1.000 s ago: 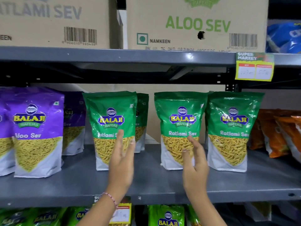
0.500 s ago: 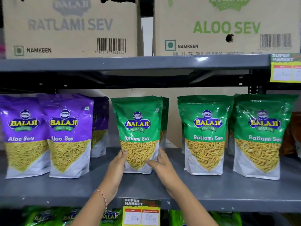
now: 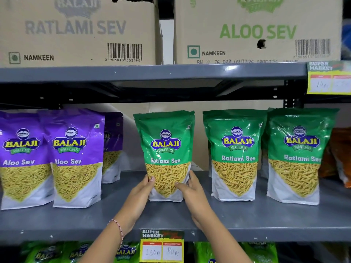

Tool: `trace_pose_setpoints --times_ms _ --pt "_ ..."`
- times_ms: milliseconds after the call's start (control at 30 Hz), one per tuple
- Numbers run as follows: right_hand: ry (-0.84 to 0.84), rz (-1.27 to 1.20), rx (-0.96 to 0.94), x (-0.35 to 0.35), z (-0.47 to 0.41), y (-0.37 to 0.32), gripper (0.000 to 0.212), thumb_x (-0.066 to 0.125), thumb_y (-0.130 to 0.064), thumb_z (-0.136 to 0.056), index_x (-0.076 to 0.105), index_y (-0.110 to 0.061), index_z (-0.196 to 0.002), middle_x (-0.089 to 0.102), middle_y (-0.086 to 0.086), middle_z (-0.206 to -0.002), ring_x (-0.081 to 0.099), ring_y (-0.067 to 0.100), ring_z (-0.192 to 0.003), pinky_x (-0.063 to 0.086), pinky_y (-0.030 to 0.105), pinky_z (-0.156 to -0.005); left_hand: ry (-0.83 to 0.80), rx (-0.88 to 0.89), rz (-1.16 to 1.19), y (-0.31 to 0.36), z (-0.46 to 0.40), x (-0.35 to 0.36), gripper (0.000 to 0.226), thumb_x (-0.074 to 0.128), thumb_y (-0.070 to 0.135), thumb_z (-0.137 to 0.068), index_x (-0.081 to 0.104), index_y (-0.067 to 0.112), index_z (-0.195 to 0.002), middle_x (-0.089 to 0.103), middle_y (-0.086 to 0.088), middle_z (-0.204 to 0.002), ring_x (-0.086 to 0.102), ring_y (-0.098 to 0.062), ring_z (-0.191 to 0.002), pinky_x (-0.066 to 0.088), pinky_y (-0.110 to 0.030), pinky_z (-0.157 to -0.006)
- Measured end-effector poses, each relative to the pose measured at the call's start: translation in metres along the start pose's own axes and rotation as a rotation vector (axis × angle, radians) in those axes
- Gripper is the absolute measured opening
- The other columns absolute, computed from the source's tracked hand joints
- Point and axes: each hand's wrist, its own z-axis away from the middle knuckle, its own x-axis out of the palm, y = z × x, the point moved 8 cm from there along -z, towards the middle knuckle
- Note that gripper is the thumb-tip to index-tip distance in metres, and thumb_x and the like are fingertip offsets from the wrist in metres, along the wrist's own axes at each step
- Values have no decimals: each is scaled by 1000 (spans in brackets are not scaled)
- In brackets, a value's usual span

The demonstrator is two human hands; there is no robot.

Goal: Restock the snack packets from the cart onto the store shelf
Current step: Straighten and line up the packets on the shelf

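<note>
Both hands — left hand and right hand — clasp the upright Ratlami Sev packet low down, so a careless release could topple it toward the purple Aloo Sev packet beside it.

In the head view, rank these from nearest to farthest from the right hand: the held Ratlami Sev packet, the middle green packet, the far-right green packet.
1. Held Ratlami Sev packet: touching the right hand.
2. Middle green packet: next along, to the right.
3. Far-right green packet: beyond it, farther right.

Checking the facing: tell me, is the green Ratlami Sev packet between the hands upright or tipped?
Upright. The green Ratlami Sev packet stands on its base on the grey metal shelf, label forward.
</note>
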Motion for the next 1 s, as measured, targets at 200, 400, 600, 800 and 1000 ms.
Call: trace_pose_setpoints --times_ms 200,400,600,800,1000 --pt "44 -31 -9 -6 -2 2 54 62 -14 -84 52 -34 -134 69 -10 -125 64 11 -118 46 45 -109 11 -15 31 2 2 5 52 52 42 -91 45 26 -140 59 28 -115 49 -5 -124 34 -39 -115" --pt "52 -46 -12 -8 -3 4 56 63 -18 -82 51 -34 -135 69 -9 -126 63 12 -119 46 46 -109 -4 -41 44 0 3 7 53 50 40 -93 41 24 -142 56 20 -124 49 -7 -122 35 -37 -114" --pt "65 -49 -17 -9 -4 4 56 62 -14 -85 50 -33 -136 68 -9 -128 63 12 -120 46 44 -109 0 -54 20 4 5 9 55 51 39 -93 39 22 -144 51 20 -130 47 -6 -123 35 -36 -114" --pt "149 -36 -81 -11 11 -15 56 61 -9 -91 44 -31 -141 60 -20 -130 56 10 -124 43 33 -105 158 27 29 15 14 -7 63 59 46 -86 44 21 -142 50 10 -142 44 -9 -132 31 -33 -115" --pt "259 7 -448 18 58 -63 53 59 -6 -95 48 -36 -138 47 -44 -132 41 -23 -126 34 1 -97 727 385 -53 57 64 -112 49 50 25 -97 38 24 -144 41 15 -147 40 10 -129 30 -23 -111"
